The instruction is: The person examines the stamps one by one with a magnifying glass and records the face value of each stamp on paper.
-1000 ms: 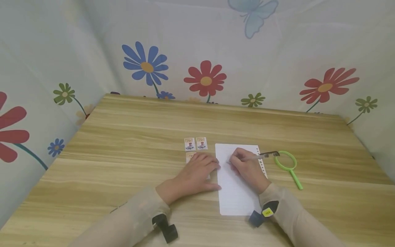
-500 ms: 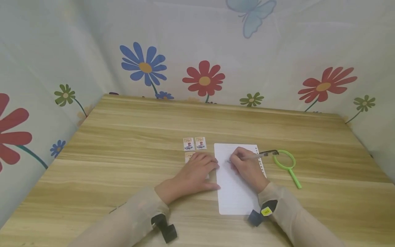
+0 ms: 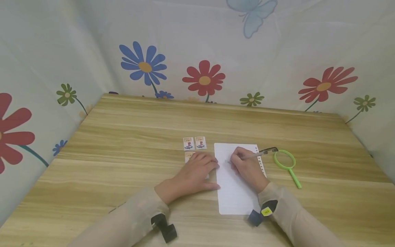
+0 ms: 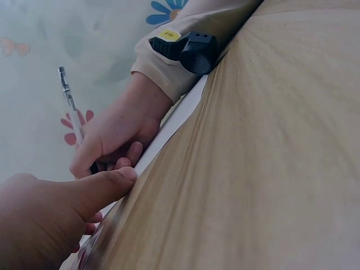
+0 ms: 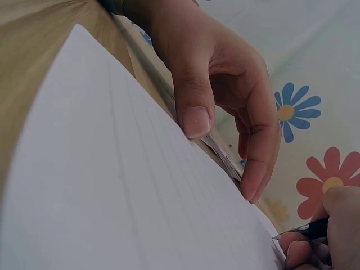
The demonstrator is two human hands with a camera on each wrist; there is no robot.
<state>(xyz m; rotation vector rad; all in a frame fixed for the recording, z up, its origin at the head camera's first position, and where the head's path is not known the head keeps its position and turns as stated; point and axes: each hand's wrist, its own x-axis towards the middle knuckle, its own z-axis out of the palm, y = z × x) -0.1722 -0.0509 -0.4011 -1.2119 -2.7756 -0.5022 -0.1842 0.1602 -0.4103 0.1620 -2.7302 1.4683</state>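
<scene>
In the head view a ruled sheet of paper [image 3: 232, 195] with punched holes along its right edge lies on the table. My right hand [image 3: 250, 170] pinches a pen [image 3: 255, 155] between thumb and fingers, its tip at the upper left part of the sheet. In the right wrist view, that pen [image 5: 316, 229] has its point at the paper [image 5: 101, 180]. My left hand [image 3: 192, 175] rests with spread, gently bent fingers, thumb and fingertips at the sheet's left edge. Beneath it lies a partly hidden small picture card [image 3: 189, 156]; anything else under the palm is mostly covered.
Two more small picture cards, a left one [image 3: 188, 143] and a right one [image 3: 200, 142], lie beyond the left hand. A green magnifying glass [image 3: 290, 168] lies right of the paper. The wooden table [image 3: 139, 127] ends at a flower-printed curtain [image 3: 268, 65].
The pen's rear end has tilted up slightly as the right hand makes small movements at the paper. My left hand and the sheet stay in place.
</scene>
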